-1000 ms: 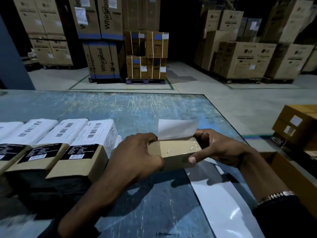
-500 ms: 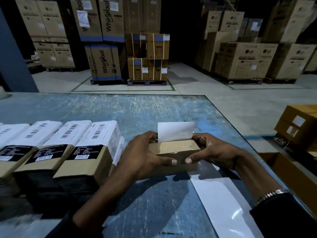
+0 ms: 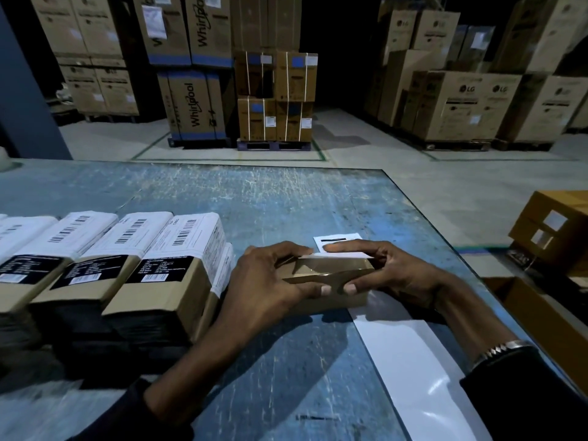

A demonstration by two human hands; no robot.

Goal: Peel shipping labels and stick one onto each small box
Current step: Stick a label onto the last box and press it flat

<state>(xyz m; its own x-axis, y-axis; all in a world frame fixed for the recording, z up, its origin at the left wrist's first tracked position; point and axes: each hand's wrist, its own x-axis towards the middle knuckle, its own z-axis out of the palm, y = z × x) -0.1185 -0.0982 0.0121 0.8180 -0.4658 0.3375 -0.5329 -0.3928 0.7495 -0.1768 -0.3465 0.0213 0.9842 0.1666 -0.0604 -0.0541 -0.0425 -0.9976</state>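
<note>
A small brown box (image 3: 327,272) sits on the blue table (image 3: 254,205), held between both hands. My left hand (image 3: 264,278) grips its left end, thumb on the near face. My right hand (image 3: 391,272) grips the right end, its forefinger lying across the white shipping label (image 3: 339,245) that folds over the box's far top edge. Part of the label sticks out behind the box with a black bar on it. To the left stands a row of labelled small boxes (image 3: 165,259), each with a white barcode label.
A glossy white backing sheet (image 3: 413,370) lies on the table under my right forearm. An open carton (image 3: 537,316) stands beyond the table's right edge, with brown boxes (image 3: 556,224) further right. Large cartons on pallets (image 3: 273,97) fill the warehouse floor behind.
The label stood upright behind the box; now it is folded down onto the box's top with my right forefinger over it. The box has tilted toward me.
</note>
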